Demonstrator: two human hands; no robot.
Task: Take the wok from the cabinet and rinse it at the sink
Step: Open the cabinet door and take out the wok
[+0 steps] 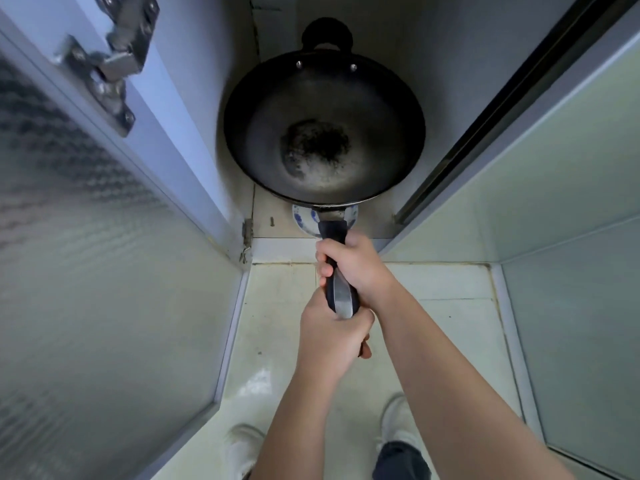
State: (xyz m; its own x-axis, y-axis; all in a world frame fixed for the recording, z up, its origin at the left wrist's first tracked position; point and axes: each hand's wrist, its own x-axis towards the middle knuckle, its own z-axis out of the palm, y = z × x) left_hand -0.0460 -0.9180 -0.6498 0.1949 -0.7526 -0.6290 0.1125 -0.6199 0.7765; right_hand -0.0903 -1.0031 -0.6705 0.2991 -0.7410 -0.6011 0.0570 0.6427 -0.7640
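A black wok [323, 129] with a dark burnt patch at its bottom is held level in the open mouth of the low cabinet [277, 32]. Its small loop handle points to the back. The long black handle [337, 271] points toward me. My right hand [349, 268] grips the handle's upper part, close to the bowl. Lower down, my left hand [330, 337] wraps the handle's end. Both arms reach forward and down from the bottom of the view.
A blue-and-white dish [304, 218] lies on the cabinet floor under the wok's near rim. The frosted-glass cabinet door [90, 237] stands open at left with its metal hinge [114, 60]. Another door panel [554, 202] is at right. Pale floor tiles and my white shoes are below.
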